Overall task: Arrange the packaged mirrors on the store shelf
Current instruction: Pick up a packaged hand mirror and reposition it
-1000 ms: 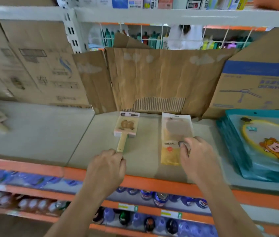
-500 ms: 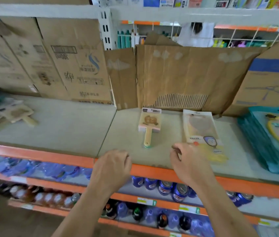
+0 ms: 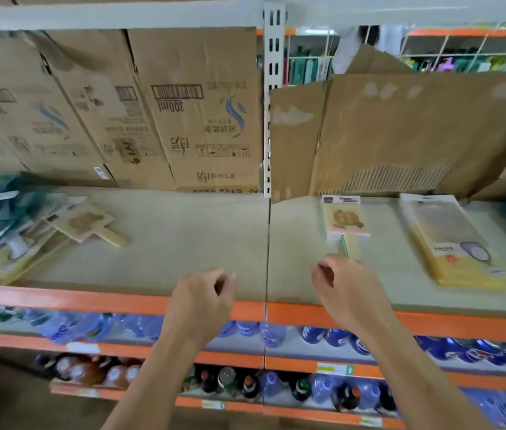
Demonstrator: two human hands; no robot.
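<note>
Step in hand: I'd judge the next pack has to come from the pile [image 3: 12, 234] at the left end of the shelf [image 3: 183, 240], well apart from the two already laid out.
Doing it well: lift one pack by its edges rather than dragging it. Lay it flat, header card to the back, just beside the placed ones and parallel with them, with its front end in line with theirs.
Left hand [image 3: 202, 301]: over the shelf's front edge, fingers loosely curled, holding nothing.
Right hand [image 3: 348, 293]: just in front of the paddle mirror's handle, loosely curled too, and empty.
Paddle mirror [image 3: 346, 217]: flat on the right bay, head to the back, handle toward the aisle. It has a pale wooden look with a round brown picture, in a clear sleeve.
Yellow pack [image 3: 456, 243]: beside it on the right, not touching, slightly skewed.
Pile's top piece: another wooden paddle, lying askew.
Behind: cardboard boxes [image 3: 199, 119] close off the back.
</note>
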